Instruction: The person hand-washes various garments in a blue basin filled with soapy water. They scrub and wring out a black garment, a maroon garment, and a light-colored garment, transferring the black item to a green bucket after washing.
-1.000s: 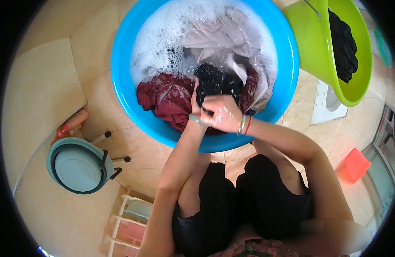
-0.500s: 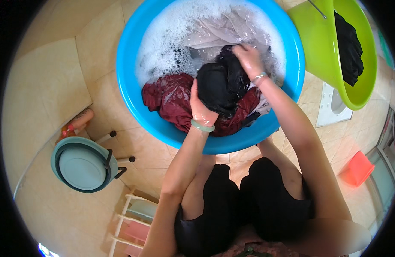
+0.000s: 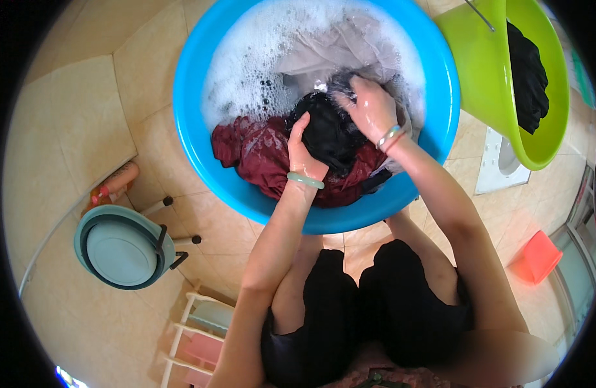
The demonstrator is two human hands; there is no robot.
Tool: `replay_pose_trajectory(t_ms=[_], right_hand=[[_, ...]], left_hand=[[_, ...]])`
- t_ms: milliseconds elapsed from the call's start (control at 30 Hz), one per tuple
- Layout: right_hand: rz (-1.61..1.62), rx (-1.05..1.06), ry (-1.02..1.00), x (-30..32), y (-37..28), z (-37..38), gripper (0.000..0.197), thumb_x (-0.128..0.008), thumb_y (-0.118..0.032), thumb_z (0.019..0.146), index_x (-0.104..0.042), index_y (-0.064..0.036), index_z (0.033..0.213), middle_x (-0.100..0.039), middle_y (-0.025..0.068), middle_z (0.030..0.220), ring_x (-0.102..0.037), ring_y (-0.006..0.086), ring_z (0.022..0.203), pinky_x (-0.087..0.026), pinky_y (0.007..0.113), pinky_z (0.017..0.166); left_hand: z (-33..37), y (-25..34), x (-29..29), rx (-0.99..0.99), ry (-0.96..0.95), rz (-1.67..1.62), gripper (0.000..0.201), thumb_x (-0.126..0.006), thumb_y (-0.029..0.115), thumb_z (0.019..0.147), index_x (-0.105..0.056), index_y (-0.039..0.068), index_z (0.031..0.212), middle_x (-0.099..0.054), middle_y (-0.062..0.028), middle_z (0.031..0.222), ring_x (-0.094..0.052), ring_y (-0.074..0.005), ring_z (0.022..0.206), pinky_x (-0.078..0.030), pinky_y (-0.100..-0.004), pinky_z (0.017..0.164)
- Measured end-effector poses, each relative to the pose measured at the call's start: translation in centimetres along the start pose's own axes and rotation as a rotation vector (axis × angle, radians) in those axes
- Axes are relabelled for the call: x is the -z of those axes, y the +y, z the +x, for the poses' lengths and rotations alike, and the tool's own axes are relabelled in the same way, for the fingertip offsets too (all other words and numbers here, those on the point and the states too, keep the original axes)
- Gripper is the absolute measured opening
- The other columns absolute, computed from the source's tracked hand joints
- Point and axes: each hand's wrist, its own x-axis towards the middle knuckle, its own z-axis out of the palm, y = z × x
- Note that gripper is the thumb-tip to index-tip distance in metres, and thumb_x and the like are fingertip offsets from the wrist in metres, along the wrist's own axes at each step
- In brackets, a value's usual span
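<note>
A wet black garment (image 3: 327, 132) lies bunched in a large blue basin (image 3: 448, 97) of foamy water. At its near left side, my left hand (image 3: 304, 155) grips it, thumb raised along the cloth and the other fingers hidden beneath. My right hand (image 3: 372, 113) presses curled fingers into its far right part, where water splashes and the fingertips are partly hidden. Beneath and left of the black cloth is a dark red garment (image 3: 256, 155). Pale grey fabric (image 3: 343, 48) floats beyond my hands, and white suds (image 3: 240, 77) cover the water at the left.
To the right of the basin leans a lime-green bucket (image 3: 472, 61) with black cloth (image 3: 527, 77) inside. A white floor fixture (image 3: 501, 161) and a coral-red container (image 3: 537, 255) lie farther right. At left stand a grey-green folding tub (image 3: 123, 252) and a white rack (image 3: 181, 330).
My right hand has moved slightly nearer and left, turning knuckles up over the cloth. The black garment has sunk lower and flattened into the water, which now splashes at my right fingers.
</note>
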Motion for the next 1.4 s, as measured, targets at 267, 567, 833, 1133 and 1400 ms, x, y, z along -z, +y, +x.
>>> replay_pose_trajectory(t_ms=[267, 567, 833, 1133, 1400], right_hand=[[0.177, 0.393, -0.043, 0.3, -8.4, -6.9, 0.033, -0.066, -0.034, 0.087, -0.053, -0.0062, 0.076, -0.057, 0.0109, 0.068, -0.062, 0.0282, 0.06, -0.049, 0.038, 0.051], [-0.183, 0.101, -0.312, -3.9, -3.2, 4.3, 0.022, -0.062, -0.026, 0.085, -0.066, -0.0048, 0.088, -0.07, 0.0193, 0.081, -0.071, 0.0315, 0.081, -0.057, 0.041, 0.066], [0.046, 0.298, -0.196, -0.1, -6.5, -6.8, 0.024, -0.063, -0.028, 0.085, -0.056, -0.0058, 0.079, -0.063, 0.0125, 0.072, -0.066, 0.0297, 0.063, -0.052, 0.04, 0.052], [-0.09, 0.008, -0.339, -3.8, -4.8, 2.4, 0.026, -0.056, -0.026, 0.089, -0.066, -0.0037, 0.082, -0.07, 0.0201, 0.081, -0.07, 0.037, 0.075, -0.055, 0.047, 0.068], [-0.026, 0.241, -0.141, -2.9, -5.0, -2.7, 0.028, -0.061, -0.032, 0.088, -0.055, -0.0062, 0.08, -0.064, 0.0144, 0.069, -0.066, 0.0326, 0.061, -0.052, 0.042, 0.052]], left_hand=[[0.5, -1.1, 5.9, -0.283, -0.419, 0.253, 0.06, -0.045, 0.054, 0.094, -0.044, 0.015, 0.14, -0.048, -0.0098, 0.141, -0.048, -0.0294, 0.127, -0.034, -0.0482, 0.111], [0.4, -1.5, 0.6, 0.048, 0.136, 0.132, 0.049, -0.049, 0.044, 0.098, -0.055, 0.009, 0.131, -0.059, -0.0073, 0.132, -0.054, -0.0277, 0.122, -0.039, -0.0444, 0.108], [0.6, -0.9, 2.9, 0.027, 0.205, 0.016, 0.05, -0.038, 0.052, 0.099, -0.059, 0.013, 0.123, -0.061, -0.0095, 0.125, -0.054, -0.0302, 0.119, -0.041, -0.0458, 0.107], [0.8, -1.7, 1.1, 0.011, 0.158, 0.167, 0.051, -0.045, 0.045, 0.1, -0.052, 0.008, 0.134, -0.058, -0.0083, 0.133, -0.054, -0.0257, 0.122, -0.04, -0.0403, 0.106], [1.6, -1.5, 2.6, 0.034, 0.158, 0.025, 0.051, -0.047, 0.049, 0.098, -0.055, 0.011, 0.131, -0.058, -0.0087, 0.132, -0.055, -0.0272, 0.119, -0.04, -0.0413, 0.107]])
